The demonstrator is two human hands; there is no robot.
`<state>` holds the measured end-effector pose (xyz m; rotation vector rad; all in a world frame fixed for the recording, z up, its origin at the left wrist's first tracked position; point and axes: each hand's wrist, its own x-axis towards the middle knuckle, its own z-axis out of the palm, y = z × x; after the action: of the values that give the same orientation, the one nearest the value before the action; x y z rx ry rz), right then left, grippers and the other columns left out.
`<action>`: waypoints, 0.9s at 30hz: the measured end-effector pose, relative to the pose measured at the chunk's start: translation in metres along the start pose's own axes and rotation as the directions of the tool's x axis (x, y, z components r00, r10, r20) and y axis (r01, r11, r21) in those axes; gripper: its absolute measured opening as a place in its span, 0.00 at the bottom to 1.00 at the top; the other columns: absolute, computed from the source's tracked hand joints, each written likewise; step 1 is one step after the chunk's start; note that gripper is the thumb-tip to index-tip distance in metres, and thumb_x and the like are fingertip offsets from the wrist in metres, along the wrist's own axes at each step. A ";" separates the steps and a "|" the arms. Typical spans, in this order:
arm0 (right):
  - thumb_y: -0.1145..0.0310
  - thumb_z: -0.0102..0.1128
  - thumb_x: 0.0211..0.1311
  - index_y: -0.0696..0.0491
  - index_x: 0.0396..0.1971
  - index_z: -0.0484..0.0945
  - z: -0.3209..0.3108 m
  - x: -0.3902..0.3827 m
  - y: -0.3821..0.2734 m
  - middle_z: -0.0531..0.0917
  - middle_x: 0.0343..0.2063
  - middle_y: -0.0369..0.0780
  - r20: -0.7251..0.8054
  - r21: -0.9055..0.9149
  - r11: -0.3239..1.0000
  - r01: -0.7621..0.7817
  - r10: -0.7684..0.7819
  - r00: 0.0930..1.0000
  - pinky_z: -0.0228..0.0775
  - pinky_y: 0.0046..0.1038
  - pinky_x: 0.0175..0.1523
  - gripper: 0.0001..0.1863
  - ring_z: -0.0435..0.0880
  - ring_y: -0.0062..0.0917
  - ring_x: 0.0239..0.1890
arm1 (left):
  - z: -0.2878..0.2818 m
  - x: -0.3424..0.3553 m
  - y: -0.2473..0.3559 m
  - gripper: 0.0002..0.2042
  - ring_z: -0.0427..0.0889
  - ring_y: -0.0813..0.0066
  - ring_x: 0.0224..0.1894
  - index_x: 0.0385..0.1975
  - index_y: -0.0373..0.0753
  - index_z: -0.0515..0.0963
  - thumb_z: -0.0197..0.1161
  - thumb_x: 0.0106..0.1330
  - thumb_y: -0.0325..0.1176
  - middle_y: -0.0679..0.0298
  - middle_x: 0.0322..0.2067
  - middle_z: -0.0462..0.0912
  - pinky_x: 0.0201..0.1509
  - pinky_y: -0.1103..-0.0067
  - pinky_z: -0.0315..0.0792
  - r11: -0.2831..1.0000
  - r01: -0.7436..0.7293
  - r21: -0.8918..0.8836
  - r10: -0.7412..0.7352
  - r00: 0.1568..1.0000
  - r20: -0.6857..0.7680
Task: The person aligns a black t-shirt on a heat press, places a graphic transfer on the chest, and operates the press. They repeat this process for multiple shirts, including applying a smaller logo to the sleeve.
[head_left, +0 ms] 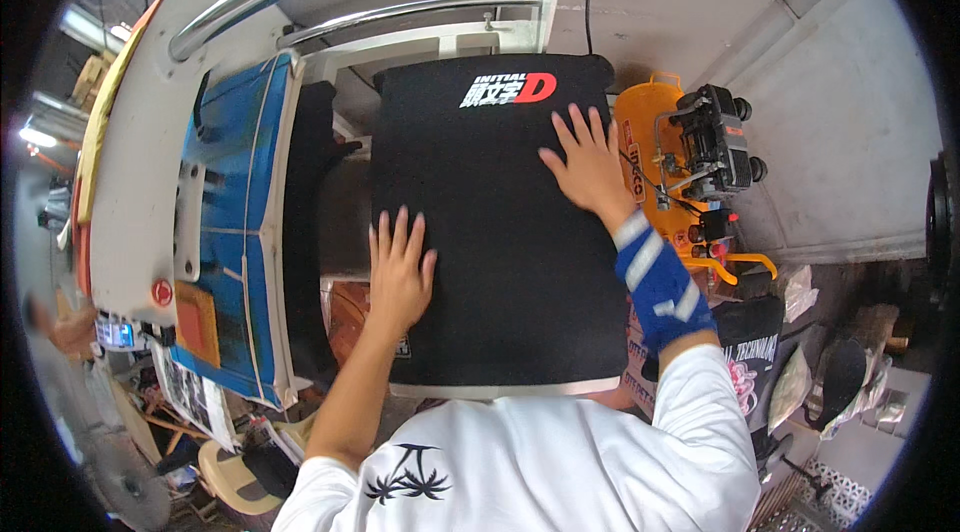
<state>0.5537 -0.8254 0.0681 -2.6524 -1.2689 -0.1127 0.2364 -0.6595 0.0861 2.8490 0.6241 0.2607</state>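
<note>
White-sleeved arms reach forward: left hand (398, 272) and right hand (588, 165), fingers spread, press flat on a black fabric garment (500, 232) lying over the heat press platen, beside an orange air compressor (665, 167).

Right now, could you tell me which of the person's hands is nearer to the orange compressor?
Right. The right hand lies flat on the black cloth beside the compressor; the left hand rests farther away.
</note>
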 end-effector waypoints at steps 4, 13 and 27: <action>0.53 0.53 0.74 0.52 0.66 0.74 -0.014 -0.111 -0.030 0.68 0.72 0.48 -0.120 0.037 0.999 -0.017 0.021 0.993 0.38 0.60 0.78 0.27 0.57 0.49 0.77 | -0.002 -0.135 0.002 0.29 0.58 0.38 0.76 0.73 0.36 0.65 0.60 0.73 0.35 0.44 0.74 0.61 0.78 0.53 0.53 0.983 0.138 -0.124 -0.140 0.990 -0.008; 0.73 0.68 0.57 0.56 0.37 0.86 -0.016 -0.196 -0.222 0.86 0.45 0.43 -0.198 0.605 0.662 0.443 -0.414 0.889 0.61 0.54 0.71 0.08 0.81 0.40 0.55 | 0.013 -0.187 -0.041 0.20 0.84 0.72 0.47 0.59 0.33 0.74 0.67 0.71 0.31 0.60 0.48 0.84 0.53 0.77 0.76 0.122 0.575 -0.809 -0.664 0.653 0.364; 0.70 0.68 0.64 0.60 0.35 0.86 -0.025 -0.186 -0.277 0.87 0.33 0.45 -0.152 0.798 0.579 0.165 -0.072 0.986 0.78 0.34 0.42 0.08 0.87 0.40 0.36 | -0.020 -0.183 -0.026 0.10 0.85 0.76 0.44 0.52 0.32 0.75 0.60 0.74 0.26 0.60 0.43 0.85 0.51 0.79 0.79 -0.443 0.196 -0.875 -0.459 0.789 0.409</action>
<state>0.2215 -0.8032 0.1048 -1.7301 -1.0879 0.2599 0.0581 -0.7116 0.0758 0.7350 0.7501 0.5527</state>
